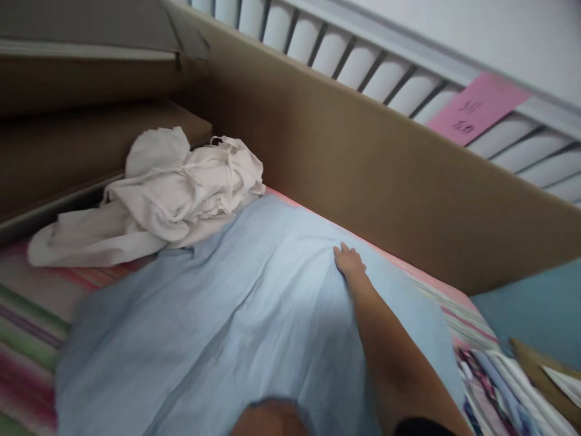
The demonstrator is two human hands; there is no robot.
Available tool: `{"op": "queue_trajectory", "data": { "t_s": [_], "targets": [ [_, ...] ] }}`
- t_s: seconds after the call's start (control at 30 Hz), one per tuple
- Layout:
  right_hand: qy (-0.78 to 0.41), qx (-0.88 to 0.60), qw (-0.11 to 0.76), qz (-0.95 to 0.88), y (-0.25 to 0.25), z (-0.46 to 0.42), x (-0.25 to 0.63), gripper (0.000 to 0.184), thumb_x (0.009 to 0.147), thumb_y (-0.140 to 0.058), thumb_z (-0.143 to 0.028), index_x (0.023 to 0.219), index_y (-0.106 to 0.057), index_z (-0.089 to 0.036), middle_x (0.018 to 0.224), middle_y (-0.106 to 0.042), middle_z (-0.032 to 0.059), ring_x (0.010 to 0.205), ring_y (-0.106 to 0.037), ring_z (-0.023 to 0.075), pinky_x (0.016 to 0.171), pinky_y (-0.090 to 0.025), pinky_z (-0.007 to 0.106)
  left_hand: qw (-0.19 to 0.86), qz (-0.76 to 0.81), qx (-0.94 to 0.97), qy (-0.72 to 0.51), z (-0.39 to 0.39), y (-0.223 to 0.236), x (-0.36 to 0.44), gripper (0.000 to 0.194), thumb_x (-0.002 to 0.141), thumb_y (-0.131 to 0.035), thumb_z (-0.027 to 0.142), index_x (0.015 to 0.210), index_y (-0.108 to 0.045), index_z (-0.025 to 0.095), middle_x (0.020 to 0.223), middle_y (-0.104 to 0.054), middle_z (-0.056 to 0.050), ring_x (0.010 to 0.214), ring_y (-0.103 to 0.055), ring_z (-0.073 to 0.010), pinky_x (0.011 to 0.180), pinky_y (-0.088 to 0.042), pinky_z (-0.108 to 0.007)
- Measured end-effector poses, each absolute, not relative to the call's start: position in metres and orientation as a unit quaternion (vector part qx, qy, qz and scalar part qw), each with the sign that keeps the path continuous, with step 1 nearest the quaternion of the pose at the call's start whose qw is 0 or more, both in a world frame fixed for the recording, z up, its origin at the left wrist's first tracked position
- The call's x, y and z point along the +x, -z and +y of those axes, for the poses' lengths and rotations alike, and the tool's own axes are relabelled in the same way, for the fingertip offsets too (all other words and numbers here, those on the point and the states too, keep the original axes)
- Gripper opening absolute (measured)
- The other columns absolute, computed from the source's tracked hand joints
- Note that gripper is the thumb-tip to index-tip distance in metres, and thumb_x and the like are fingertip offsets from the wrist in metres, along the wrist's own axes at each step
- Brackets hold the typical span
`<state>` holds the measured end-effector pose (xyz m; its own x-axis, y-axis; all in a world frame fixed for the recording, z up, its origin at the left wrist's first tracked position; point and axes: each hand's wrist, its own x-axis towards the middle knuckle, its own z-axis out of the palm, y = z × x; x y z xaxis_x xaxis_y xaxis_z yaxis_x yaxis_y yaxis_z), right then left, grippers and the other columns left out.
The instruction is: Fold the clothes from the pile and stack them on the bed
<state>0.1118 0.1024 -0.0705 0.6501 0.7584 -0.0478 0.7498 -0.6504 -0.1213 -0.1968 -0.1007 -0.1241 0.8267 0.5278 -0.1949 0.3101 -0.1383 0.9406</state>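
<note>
A large light blue garment lies spread over the striped bedding, with long creases running down toward me. My right hand is at its upper right part, fingers curled onto the fabric, and folds draw in toward the fingertips. At the bottom edge only a rounded bit of skin, seemingly my left hand, shows against the same garment; its fingers are hidden. Touching the garment's upper left side is a crumpled off-white cloth piece with thin ties.
A brown bed board rises behind the garment, before a white slatted panel with a pink note. Brown panels stand at left. Folded clothes lie lower right by a blue surface. Striped bedding shows at left.
</note>
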Motion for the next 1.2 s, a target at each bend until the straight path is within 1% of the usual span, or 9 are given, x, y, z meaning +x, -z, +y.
{"op": "queue_trajectory", "data": {
  "t_s": [0.1,0.2,0.37,0.47,0.6,0.7,0.87,1.03,1.2],
  "targets": [
    [-0.039,-0.864,0.043,-0.5,0.079,0.079,0.078,0.053,0.091,-0.031,-0.044,0.14,-0.037,-0.024,0.15,-0.026,0.0122,0.137,-0.024,0.0282,0.107,-0.025,0.051,0.569,0.301,0.763,-0.059,-0.101,0.108,-0.201,0.024,0.085,-0.047,0.03,0.081,-0.07,0.025,0.079,-0.067,-0.004,0.075,-0.062,-0.0191,0.065,-0.047,-0.028],
    [-0.004,-0.774,0.037,-0.632,0.085,0.032,0.056,0.048,0.091,-0.033,-0.041,0.137,-0.041,-0.027,0.148,-0.033,0.0058,0.137,-0.025,0.0243,0.109,-0.025,0.046,0.542,0.264,0.797,-0.048,-0.101,0.084,-0.209,0.016,0.079,-0.058,0.027,0.09,-0.069,0.026,0.094,-0.069,-0.004,0.089,-0.062,-0.0221,0.076,-0.048,-0.03],
    [-0.017,-0.79,0.044,-0.612,0.049,-0.08,0.076,0.05,0.087,-0.04,-0.042,0.131,-0.048,-0.021,0.139,-0.045,0.0082,0.128,-0.042,0.0223,0.107,-0.033,0.042,0.511,0.266,0.808,-0.124,-0.1,0.052,-0.228,0.026,0.081,-0.056,0.028,0.105,-0.064,0.024,0.105,-0.067,-0.003,0.096,-0.06,-0.0207,0.087,-0.045,-0.033],
    [0.032,-0.807,0.069,-0.586,0.034,-0.178,0.078,0.05,0.088,-0.037,-0.041,0.13,-0.05,-0.019,0.139,-0.045,0.0106,0.128,-0.041,0.0222,0.107,-0.033,0.042,0.441,0.251,0.84,-0.194,-0.089,0.046,-0.24,0.029,0.086,-0.046,0.024,0.11,-0.062,0.019,0.11,-0.065,-0.006,0.105,-0.057,-0.0198,0.094,-0.042,-0.033],
    [0.034,-0.833,-0.013,-0.553,0.048,-0.316,0.067,0.044,0.087,-0.041,-0.037,0.126,-0.053,-0.024,0.137,-0.048,0.0092,0.129,-0.041,0.0263,0.104,-0.033,0.051,0.267,0.301,0.889,-0.22,-0.078,0.064,-0.26,0.034,0.088,-0.044,0.033,0.116,-0.06,0.022,0.13,-0.055,-0.008,0.125,-0.042,-0.0294,0.103,-0.032,-0.047],
    [0.043,-0.871,-0.051,-0.487,0.058,-0.386,0.068,0.042,0.084,-0.044,-0.033,0.124,-0.055,-0.023,0.132,-0.053,0.011,0.124,-0.046,0.0294,0.099,-0.036,0.055,0.197,0.323,0.906,-0.192,-0.083,0.086,-0.277,0.038,0.09,-0.042,0.035,0.123,-0.056,0.023,0.138,-0.048,-0.007,0.131,-0.036,-0.0305,0.106,-0.025,-0.052],
    [0.101,-0.857,0.08,-0.499,0.052,-0.421,0.053,0.042,0.085,-0.04,-0.032,0.12,-0.057,-0.016,0.127,-0.055,0.0151,0.117,-0.052,0.0263,0.098,-0.04,0.045,0.147,0.371,0.894,-0.203,-0.132,0.084,-0.301,0.042,0.09,-0.04,0.035,0.129,-0.05,0.019,0.142,-0.043,-0.012,0.134,-0.031,-0.0301,0.106,-0.028,-0.051],
    [0.109,-0.833,0.196,-0.506,0.069,-0.435,0.009,0.038,0.087,-0.038,-0.032,0.113,-0.06,-0.016,0.116,-0.061,0.0128,0.112,-0.054,0.0241,0.098,-0.042,0.041,0.263,0.31,0.86,-0.307,-0.237,0.063,-0.319,0.033,0.09,-0.042,0.031,0.119,-0.057,0.022,0.136,-0.05,-0.008,0.131,-0.037,-0.0248,0.107,-0.029,-0.045],
    [0.102,-0.828,0.171,-0.525,0.092,-0.443,0.007,0.043,0.084,-0.038,-0.026,0.119,-0.058,-0.011,0.127,-0.053,0.018,0.115,-0.05,0.0291,0.095,-0.042,0.044,0.589,0.415,0.658,-0.22,-0.306,0.089,-0.339,0.036,0.078,-0.058,0.045,0.101,-0.064,0.018,0.103,-0.068,-0.011,0.098,-0.061,-0.026,0.088,-0.046,-0.04]
  ]
}}
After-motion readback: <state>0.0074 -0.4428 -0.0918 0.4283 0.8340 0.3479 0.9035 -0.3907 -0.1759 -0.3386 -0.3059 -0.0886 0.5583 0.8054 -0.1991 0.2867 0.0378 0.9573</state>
